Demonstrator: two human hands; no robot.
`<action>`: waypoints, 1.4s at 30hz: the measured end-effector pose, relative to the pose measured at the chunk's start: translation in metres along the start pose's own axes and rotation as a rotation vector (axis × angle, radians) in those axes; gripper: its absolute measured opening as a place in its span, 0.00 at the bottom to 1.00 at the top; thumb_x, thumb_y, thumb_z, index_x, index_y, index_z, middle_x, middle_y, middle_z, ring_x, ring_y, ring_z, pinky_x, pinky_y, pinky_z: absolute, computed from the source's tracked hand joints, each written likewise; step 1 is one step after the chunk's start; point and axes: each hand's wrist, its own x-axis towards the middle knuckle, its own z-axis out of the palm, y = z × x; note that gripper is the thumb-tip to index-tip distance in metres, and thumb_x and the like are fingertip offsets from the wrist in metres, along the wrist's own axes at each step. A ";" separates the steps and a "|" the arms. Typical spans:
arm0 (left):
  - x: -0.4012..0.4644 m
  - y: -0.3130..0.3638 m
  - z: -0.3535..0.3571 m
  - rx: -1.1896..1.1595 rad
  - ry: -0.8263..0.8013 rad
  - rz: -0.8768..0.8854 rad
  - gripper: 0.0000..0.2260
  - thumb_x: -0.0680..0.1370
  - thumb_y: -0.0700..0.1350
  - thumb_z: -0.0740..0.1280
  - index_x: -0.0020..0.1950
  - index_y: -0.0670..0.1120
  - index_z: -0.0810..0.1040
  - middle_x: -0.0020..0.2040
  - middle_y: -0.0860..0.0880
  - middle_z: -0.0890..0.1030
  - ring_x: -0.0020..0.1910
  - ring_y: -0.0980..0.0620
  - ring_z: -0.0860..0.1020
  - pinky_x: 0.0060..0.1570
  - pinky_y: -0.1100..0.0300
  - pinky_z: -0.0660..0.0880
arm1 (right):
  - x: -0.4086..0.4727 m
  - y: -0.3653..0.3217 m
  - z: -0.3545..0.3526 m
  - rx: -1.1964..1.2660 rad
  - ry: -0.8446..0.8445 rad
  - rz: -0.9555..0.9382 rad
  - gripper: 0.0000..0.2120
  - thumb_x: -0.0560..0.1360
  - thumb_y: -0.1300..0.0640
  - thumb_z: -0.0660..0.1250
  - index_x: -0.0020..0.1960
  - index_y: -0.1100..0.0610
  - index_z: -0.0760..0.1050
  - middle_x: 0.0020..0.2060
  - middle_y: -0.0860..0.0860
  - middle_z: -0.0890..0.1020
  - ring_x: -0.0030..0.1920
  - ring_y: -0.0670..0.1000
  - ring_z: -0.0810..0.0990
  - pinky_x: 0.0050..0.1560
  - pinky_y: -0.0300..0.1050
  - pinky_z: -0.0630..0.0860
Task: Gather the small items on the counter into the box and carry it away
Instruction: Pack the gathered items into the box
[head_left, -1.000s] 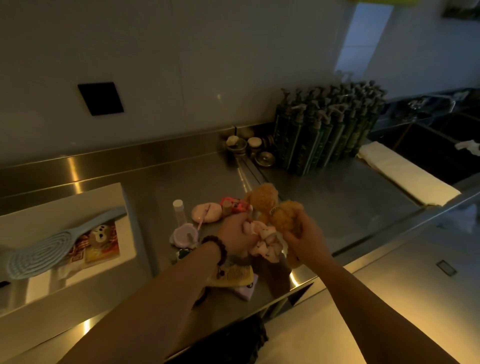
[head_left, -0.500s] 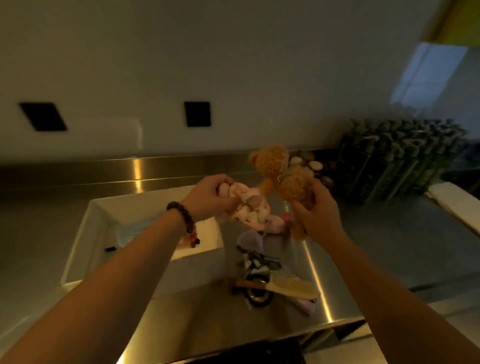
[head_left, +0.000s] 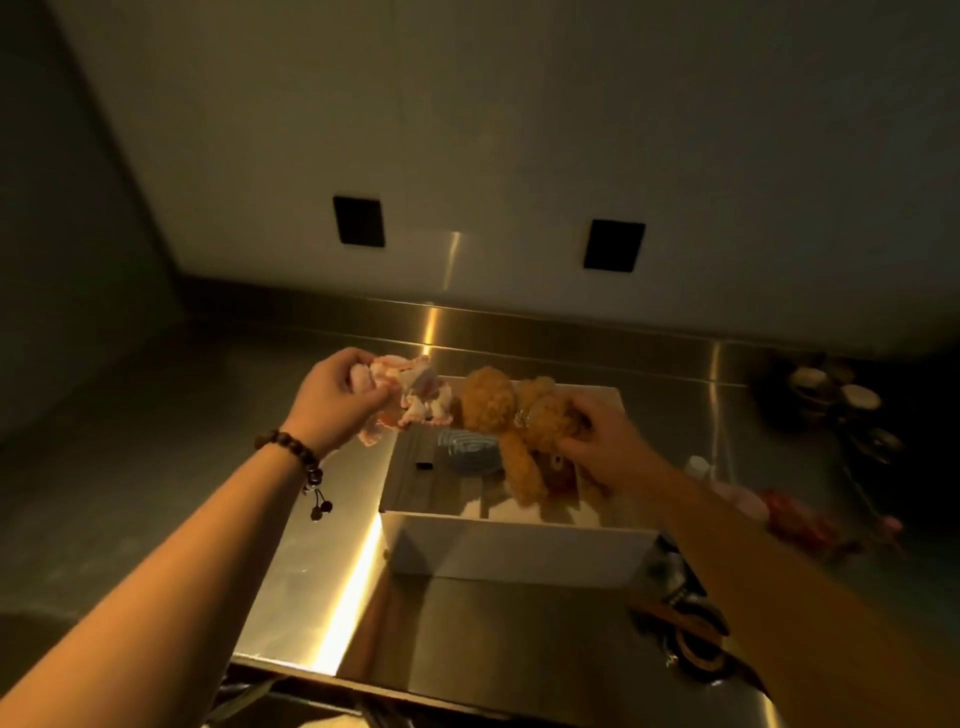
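The white box (head_left: 514, 551), a plain rectangular open-topped container, stands on the steel counter (head_left: 291, 587) a little back from the counter's front edge, with bare reflective metal showing to its left and in front of it; behind it the counter rises into a low steel upstand below the pale wall. The left hand (head_left: 337, 400), above the box's far left corner, has its fingers curled tight around a crumpled pink-and-white frilly cloth bundle (head_left: 410, 405) that hangs past the box's left wall. The right hand (head_left: 602, 441), over the box's right half, pinches a fuzzy tan teddy bear (head_left: 514, 421) at its body, thumb and fingers closed on the plush, one leg dangling into the box. Inside the box lie one pale blue ribbed hairbrush (head_left: 467, 452) and one small dark object (head_left: 425, 465), too small to identify. On the left wrist sits one dark beaded bracelet (head_left: 296, 454) with hanging beads. To the right of the box, blurred small items (head_left: 795, 514) in pink and red lie on the counter, and two black square plates (head_left: 613, 245) are set in the wall behind it.
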 end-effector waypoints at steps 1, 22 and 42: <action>-0.002 -0.004 -0.003 0.000 0.010 -0.006 0.12 0.72 0.43 0.71 0.53 0.48 0.74 0.45 0.54 0.78 0.40 0.58 0.79 0.30 0.70 0.75 | 0.003 0.006 0.004 -0.025 -0.071 0.034 0.23 0.71 0.56 0.69 0.59 0.35 0.66 0.50 0.36 0.73 0.48 0.37 0.74 0.38 0.28 0.73; 0.015 0.030 0.078 -0.041 -0.265 -0.027 0.11 0.72 0.41 0.71 0.53 0.48 0.75 0.47 0.50 0.79 0.42 0.56 0.80 0.36 0.65 0.78 | 0.034 -0.024 -0.002 0.131 -0.072 -0.073 0.29 0.70 0.43 0.69 0.68 0.41 0.64 0.62 0.45 0.68 0.60 0.46 0.73 0.53 0.43 0.77; 0.042 -0.001 0.183 0.336 -0.419 -0.061 0.19 0.76 0.48 0.66 0.67 0.50 0.70 0.62 0.47 0.76 0.59 0.50 0.74 0.56 0.59 0.72 | 0.032 0.020 -0.011 -0.508 -0.198 0.194 0.27 0.75 0.57 0.67 0.72 0.53 0.62 0.67 0.55 0.70 0.64 0.54 0.72 0.64 0.48 0.71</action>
